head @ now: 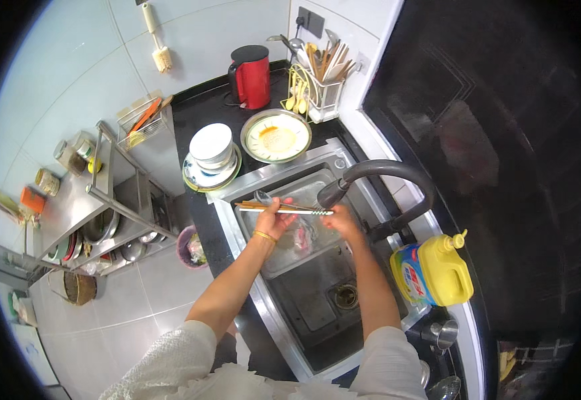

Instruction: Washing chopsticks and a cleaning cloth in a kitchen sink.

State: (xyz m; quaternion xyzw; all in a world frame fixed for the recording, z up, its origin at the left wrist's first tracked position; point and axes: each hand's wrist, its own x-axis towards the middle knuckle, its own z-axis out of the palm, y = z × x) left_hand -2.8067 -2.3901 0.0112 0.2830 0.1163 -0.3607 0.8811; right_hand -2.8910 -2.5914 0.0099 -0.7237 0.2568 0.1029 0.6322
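Observation:
My left hand is closed around a bundle of chopsticks, brown ones and a white one, lying crosswise over the sink. A spoon shows among them on the left. At the bundle's other end my right hand has its fingers on the chopsticks, just below the head of the black faucet. Beneath both hands a metal tray sits in the sink, with clear plastic and something pink in it. The drain lies nearer to me.
Stacked bowls on plates and a dish in a metal basin stand beyond the sink, before a red kettle and a utensil holder. A yellow detergent jug stands right, a metal shelf left.

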